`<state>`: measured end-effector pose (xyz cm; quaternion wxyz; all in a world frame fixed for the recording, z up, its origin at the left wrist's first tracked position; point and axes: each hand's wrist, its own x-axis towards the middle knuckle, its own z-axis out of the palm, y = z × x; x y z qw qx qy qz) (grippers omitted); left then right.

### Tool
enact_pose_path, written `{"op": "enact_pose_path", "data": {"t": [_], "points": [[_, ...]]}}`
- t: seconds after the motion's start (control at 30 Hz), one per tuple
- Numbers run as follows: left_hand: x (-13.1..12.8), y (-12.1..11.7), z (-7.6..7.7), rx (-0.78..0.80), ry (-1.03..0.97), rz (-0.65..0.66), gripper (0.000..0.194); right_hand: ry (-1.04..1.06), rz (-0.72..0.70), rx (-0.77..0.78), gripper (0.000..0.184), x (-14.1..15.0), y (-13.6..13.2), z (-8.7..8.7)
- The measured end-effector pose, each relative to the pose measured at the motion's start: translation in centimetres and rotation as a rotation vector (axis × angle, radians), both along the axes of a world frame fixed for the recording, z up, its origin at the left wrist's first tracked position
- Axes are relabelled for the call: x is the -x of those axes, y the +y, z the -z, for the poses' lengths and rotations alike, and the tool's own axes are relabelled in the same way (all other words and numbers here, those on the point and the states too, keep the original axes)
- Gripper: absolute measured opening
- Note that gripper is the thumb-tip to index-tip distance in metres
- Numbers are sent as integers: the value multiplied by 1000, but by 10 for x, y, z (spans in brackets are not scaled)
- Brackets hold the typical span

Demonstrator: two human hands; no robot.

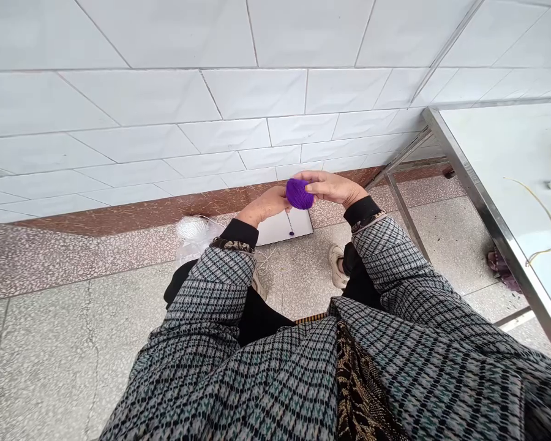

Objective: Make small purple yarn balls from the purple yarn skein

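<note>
1. Centrally, a purple yarn ball (299,195) sits between both hands, above a white panel (275,231) and short of the tiled wall (284,92).
2. The right hand (333,185) curls round the ball's right side, thumb across its front.
3. The left hand (269,205) bends in at its left edge; its grip cannot be told.
4. Speckled floor (133,324) spreads widely leftward; a metal table edge (489,202) bounds the right, well apart.

Indoors, tiled wall (282,92), terrazzo floor (46,361)
</note>
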<state>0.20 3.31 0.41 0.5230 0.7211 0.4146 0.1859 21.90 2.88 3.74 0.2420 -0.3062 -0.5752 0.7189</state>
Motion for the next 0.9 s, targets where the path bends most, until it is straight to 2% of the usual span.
{"op": "enact_pose_path", "data": {"t": [0.1, 0.23, 0.37, 0.43, 0.5, 0.53, 0.6, 0.77, 0.83, 0.9], "points": [[8, 4, -7, 53, 84, -71, 14, -220, -8, -42, 27, 1, -2, -6], [11, 5, -15, 58, 72, -138, 15, -599, 65, -11, 21, 10, -3, -9], [7, 0, -19, 21, 55, -109, 17, -701, 242, 49, 16, 20, -2, -10], [4, -4, -21, -9, 21, -54, 19, -671, 400, 85, 13, 25, -1, -12], [1, -9, -24, -22, -7, 22, 22, -538, 544, 159, 6, 28, 0, -15], [0, -10, -25, -21, -10, 50, 23, -438, 590, 203, 3, 28, 0, -16], [-3, -13, -26, -11, 6, 67, 25, -226, 618, 273, 12, 28, 0, -19], [-7, -13, -25, 43, 71, 27, 24, 84, 501, 312, 19, 17, 1, -15], [-7, -11, -24, 37, 93, -13, 22, 106, 403, 262, 20, 11, 2, -12], [-5, -9, -23, 17, 105, -78, 20, 29, 285, 201, 18, 6, 2, -11]]}}
